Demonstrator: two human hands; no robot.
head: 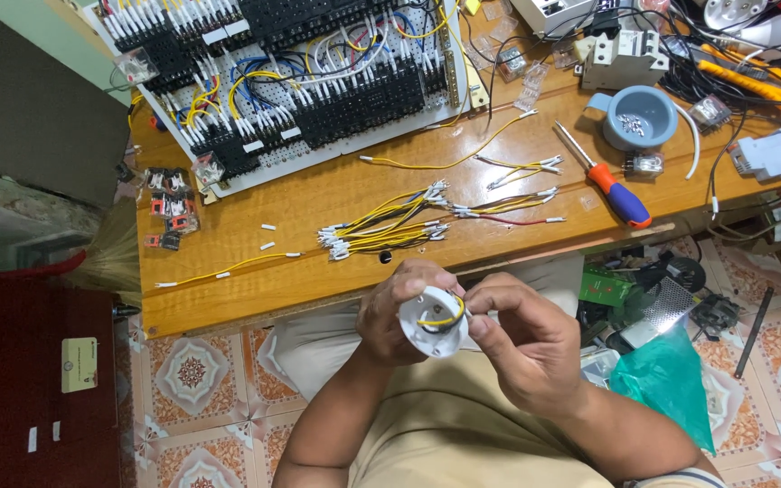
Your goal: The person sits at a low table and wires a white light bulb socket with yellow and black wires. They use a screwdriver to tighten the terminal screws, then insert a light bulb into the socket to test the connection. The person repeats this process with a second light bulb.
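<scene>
My left hand grips a round white socket-like part from the left, below the front edge of the wooden workbench. A short yellow and black wire loops across the part's face. My right hand closes on the part's right side, fingertips pinching at the wire. Both hands hover over my lap. A bundle of yellow, black and white-tipped wires lies on the bench just beyond my hands.
A white panel crowded with black terminal blocks and coloured wiring leans at the back. A screwdriver with a red and blue handle, a grey cup of screws, breakers and loose cables lie right. A green bag sits on the tiled floor.
</scene>
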